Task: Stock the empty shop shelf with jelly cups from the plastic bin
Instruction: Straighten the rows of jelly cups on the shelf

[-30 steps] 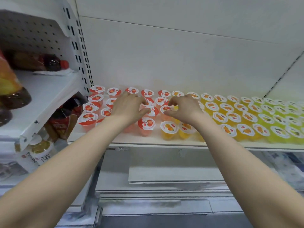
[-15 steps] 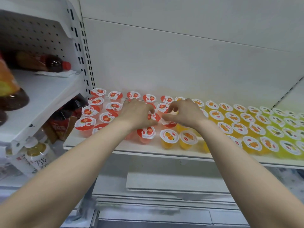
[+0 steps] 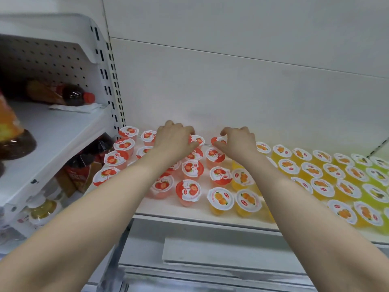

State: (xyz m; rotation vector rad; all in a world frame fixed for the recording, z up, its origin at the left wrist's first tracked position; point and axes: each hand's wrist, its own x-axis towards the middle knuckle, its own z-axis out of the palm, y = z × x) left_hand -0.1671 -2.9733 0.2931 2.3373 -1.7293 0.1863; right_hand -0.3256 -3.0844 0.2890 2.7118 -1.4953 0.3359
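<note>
Both hands reach to the back row of the white shop shelf [image 3: 168, 209], which carries jelly cups in rows, all upright with their printed lids facing up. The red strawberry jelly cups [image 3: 190, 189] fill the left part, the orange jelly cups [image 3: 220, 199] stand just beside them in the middle, and the lime-green jelly cups [image 3: 376, 192] sit at the far right.

The left hand [image 3: 174, 141] lies palm down over the red cups at the back. Its fingers [image 3: 183, 127] are curled downward, and the thumb touches the rim of a rear red cup [image 3: 197, 140]. Whether the fingers grip a cup underneath is hidden by the hand itself.

The right hand [image 3: 239, 143] is near the left, with a small gap between them. Its fingers [image 3: 233, 130] arch over the red back-row cup [image 3: 216, 140] with the thumb at the cup's near side, pinching it where it stands on the shelf.

On the neighbouring shelf [image 3: 52, 131] to the left, a dark drink bottle [image 3: 71, 94] with a red cap lies on its side.
</note>
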